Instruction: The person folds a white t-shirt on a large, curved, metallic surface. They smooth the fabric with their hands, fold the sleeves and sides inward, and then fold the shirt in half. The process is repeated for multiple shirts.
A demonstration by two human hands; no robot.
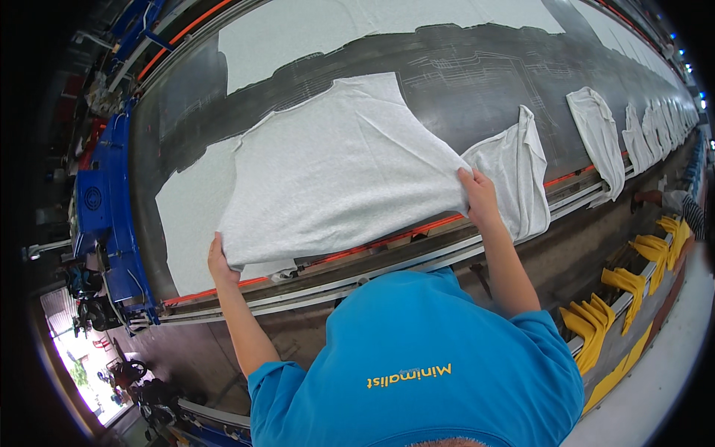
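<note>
A light grey cut fabric panel is stretched between my two hands over a long dark table. My left hand is closed on its near left corner, and my right hand pinches its right corner. The near edge sags slightly between them, while the far part narrows toward the middle of the table. Under its left side another pale grey panel lies flat. Just right of my right hand, a folded grey fabric piece hangs over the table's near edge.
More grey pieces drape along the near edge to the right. Pale panels lie along the far side. A blue machine frame borders the left end. Yellow cloths hang on a rail behind me. Another person stands far right.
</note>
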